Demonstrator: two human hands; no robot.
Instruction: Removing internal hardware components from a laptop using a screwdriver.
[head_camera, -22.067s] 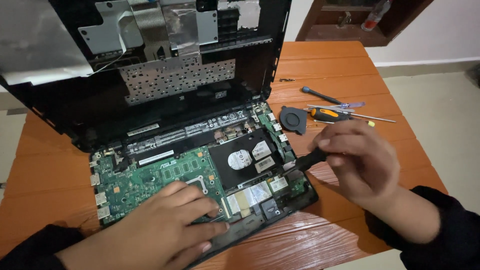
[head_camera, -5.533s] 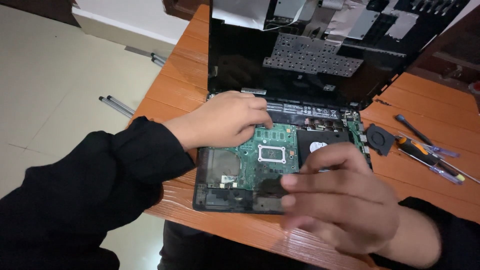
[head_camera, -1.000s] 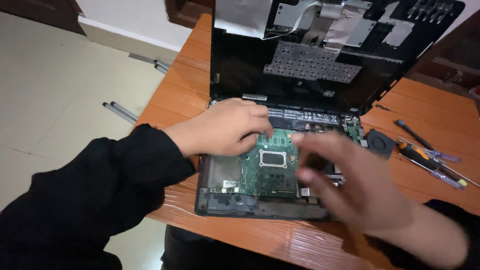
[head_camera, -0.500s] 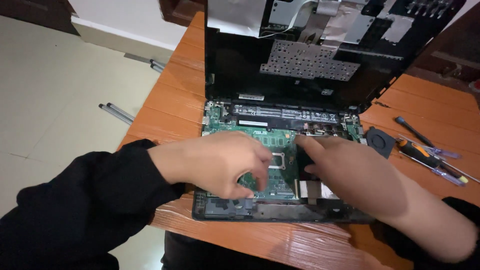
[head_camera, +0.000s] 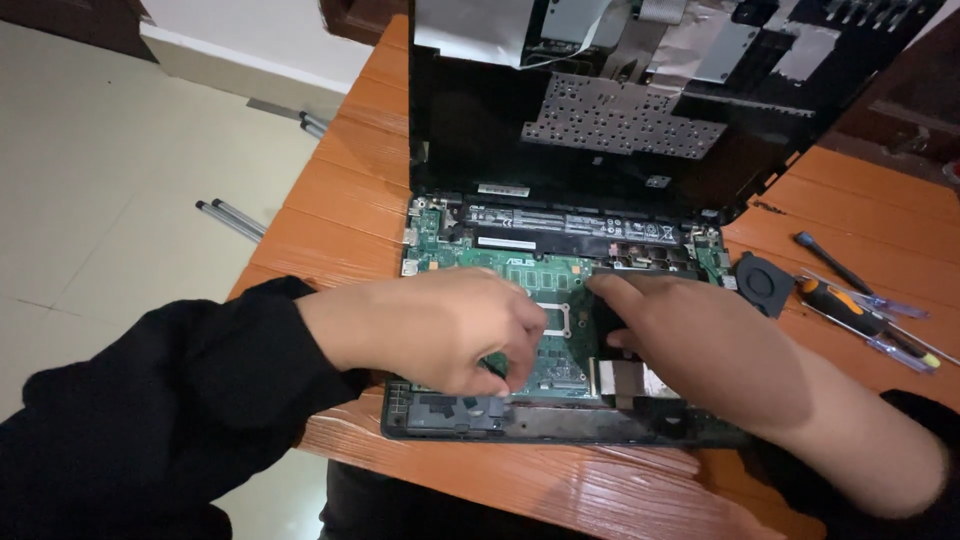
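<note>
Both hands lie on the green circuit board (head_camera: 545, 300): your left hand (head_camera: 440, 330) pinches it, right hand (head_camera: 700, 350) spread flat. Uneven pressure could flex or crack it.

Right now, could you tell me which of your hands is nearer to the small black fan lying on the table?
Right. The right hand rests on the laptop's right side, just beside the black fan; the left hand lies over the green board's left half, farther off.

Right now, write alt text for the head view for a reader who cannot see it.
Two bare hands, left hand and right hand, rest on the green circuit board of an opened laptop on an orange wooden table. A small black fan and screwdrivers lie to the right.
</note>
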